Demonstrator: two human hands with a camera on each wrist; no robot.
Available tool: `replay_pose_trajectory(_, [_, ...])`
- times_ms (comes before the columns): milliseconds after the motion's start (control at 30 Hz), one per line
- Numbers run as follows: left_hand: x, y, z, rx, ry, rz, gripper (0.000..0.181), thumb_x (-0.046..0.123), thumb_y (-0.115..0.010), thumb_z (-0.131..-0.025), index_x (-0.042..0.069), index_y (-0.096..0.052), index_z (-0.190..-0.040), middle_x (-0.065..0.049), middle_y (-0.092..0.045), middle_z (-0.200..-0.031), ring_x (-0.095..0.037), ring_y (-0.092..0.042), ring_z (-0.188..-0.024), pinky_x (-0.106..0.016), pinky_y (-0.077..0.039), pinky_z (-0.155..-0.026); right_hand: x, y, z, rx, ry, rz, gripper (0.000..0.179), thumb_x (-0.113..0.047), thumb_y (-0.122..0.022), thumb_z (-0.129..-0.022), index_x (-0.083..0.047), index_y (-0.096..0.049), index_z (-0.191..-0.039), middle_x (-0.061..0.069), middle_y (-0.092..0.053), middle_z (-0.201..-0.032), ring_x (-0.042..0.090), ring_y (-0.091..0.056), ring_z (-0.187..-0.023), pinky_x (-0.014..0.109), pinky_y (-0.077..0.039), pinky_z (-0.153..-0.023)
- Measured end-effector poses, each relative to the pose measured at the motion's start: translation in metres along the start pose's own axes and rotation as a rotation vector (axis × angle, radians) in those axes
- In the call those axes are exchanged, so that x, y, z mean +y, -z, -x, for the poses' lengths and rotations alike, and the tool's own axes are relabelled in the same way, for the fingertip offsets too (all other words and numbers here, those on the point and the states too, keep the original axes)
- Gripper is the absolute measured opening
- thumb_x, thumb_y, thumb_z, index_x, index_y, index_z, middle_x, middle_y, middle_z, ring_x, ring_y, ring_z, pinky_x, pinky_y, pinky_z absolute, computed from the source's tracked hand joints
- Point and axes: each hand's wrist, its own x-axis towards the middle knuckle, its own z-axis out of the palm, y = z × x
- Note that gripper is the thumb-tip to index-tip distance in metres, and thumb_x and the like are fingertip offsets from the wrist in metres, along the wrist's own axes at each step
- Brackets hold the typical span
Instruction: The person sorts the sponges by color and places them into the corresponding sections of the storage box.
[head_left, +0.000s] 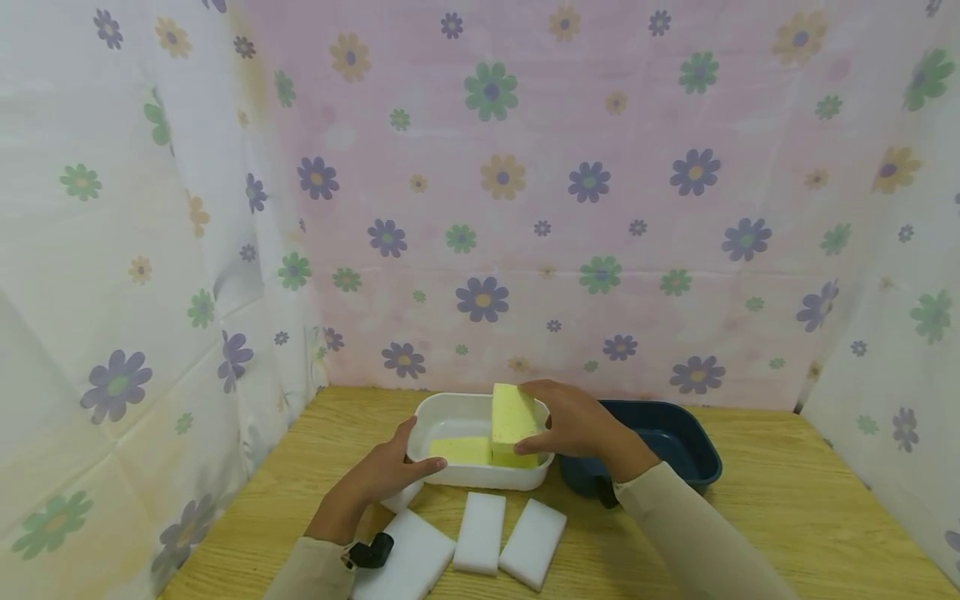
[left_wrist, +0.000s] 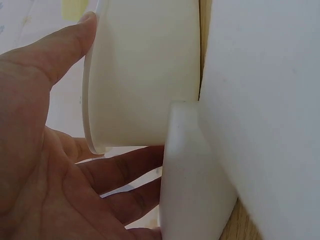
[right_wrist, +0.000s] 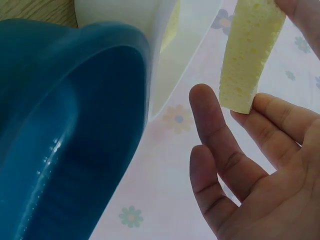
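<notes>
My right hand (head_left: 581,421) pinches a yellow sponge (head_left: 512,417) by its ends, thumb on one end and fingertips on the other. In the right wrist view this sponge (right_wrist: 250,57) is a porous block, with two of the fingers extended clear of it. Below it stands a white tub (head_left: 487,477) with rounded corners, holding yellow sponges (head_left: 459,450) lying flat. My left hand (head_left: 386,467) holds the tub's left end. The left wrist view shows its thumb on the rim of the tub (left_wrist: 140,75) and fingers along the outside.
A dark blue tub (head_left: 678,442) stands right of the white one, partly behind my right forearm. Several white sponge blocks (head_left: 480,533) lie on the wooden table (head_left: 795,508) in front, one partly under my left wrist. Flowered cloth (head_left: 555,250) hangs behind and at both sides.
</notes>
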Motion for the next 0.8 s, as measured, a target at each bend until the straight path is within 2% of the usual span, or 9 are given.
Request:
replay_pose_trajectory(100, [0.000, 0.000, 0.001, 0.000, 0.007, -0.002, 0.114, 0.063, -0.074, -0.088, 0.011, -0.011, -0.167, -0.019, -0.063, -0.139, -0.030, -0.064, -0.122, -0.053, -0.052, -0.098, -0.001, -0.003, -0.004, -0.002, -0.020, 0.002, 0.102, -0.064, -0.086, -0.074, -0.021, -0.045, -0.158, -0.001, -0.046, -0.160, 0.021, -0.071, -0.106, 0.044, -0.054, -0.099])
replay_pose_trajectory(233, [0.001, 0.000, 0.001, 0.000, 0.013, -0.001, 0.114, 0.063, -0.074, -0.088, 0.011, -0.011, -0.167, -0.019, -0.063, -0.138, -0.030, -0.064, -0.122, -0.054, -0.052, -0.099, -0.003, -0.007, -0.010, 0.018, -0.048, 0.024, 0.101, -0.062, -0.089, -0.073, -0.019, -0.049, -0.155, -0.001, -0.050, -0.158, 0.026, -0.060, -0.132, 0.048, -0.046, -0.112])
replay_pose_trajectory(333, [0.001, -0.001, 0.001, 0.001, 0.018, -0.002, 0.114, 0.064, -0.074, -0.087, 0.011, -0.012, -0.167, -0.020, -0.064, -0.138, -0.031, -0.064, -0.122, -0.055, -0.051, -0.099, -0.006, -0.010, -0.015, 0.030, -0.056, 0.042, 0.099, -0.060, -0.089, -0.072, -0.018, -0.051, -0.154, 0.000, -0.052, -0.157, 0.026, -0.047, -0.146, 0.049, -0.039, -0.118])
replay_pose_trajectory(800, [0.002, -0.001, 0.001, 0.006, 0.007, -0.002, 0.113, 0.063, -0.074, -0.088, 0.011, -0.013, -0.167, -0.019, -0.064, -0.138, -0.030, -0.064, -0.121, -0.055, -0.051, -0.099, -0.019, -0.022, -0.036, -0.012, -0.018, 0.065, 0.098, -0.068, -0.084, -0.073, -0.017, -0.054, -0.151, 0.000, -0.055, -0.154, 0.026, -0.050, -0.143, 0.050, -0.040, -0.118])
